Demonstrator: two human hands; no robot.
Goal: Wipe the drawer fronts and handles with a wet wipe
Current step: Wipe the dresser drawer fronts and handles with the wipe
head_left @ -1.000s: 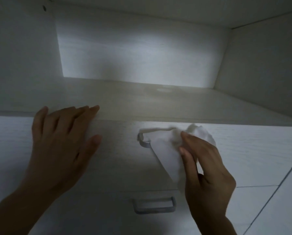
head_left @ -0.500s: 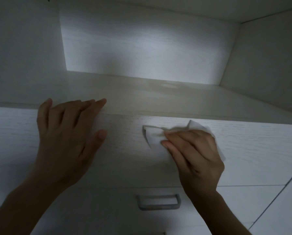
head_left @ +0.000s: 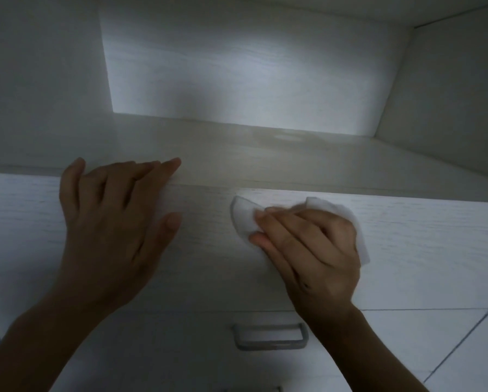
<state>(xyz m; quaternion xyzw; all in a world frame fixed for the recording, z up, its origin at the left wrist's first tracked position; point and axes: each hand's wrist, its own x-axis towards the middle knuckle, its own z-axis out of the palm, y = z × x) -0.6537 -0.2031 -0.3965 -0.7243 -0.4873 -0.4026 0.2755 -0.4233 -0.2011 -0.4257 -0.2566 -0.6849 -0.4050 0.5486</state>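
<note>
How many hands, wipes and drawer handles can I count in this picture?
hands: 2, left hand and right hand
wet wipe: 1
drawer handles: 2, lower handle bare, upper handle mostly under the wet wipe
total: 5, leaving out a cut-off sliver at the bottom edge

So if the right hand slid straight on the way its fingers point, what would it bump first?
Probably the left hand, flat on the same drawer front; only bare wood lies past the wipe.
</note>
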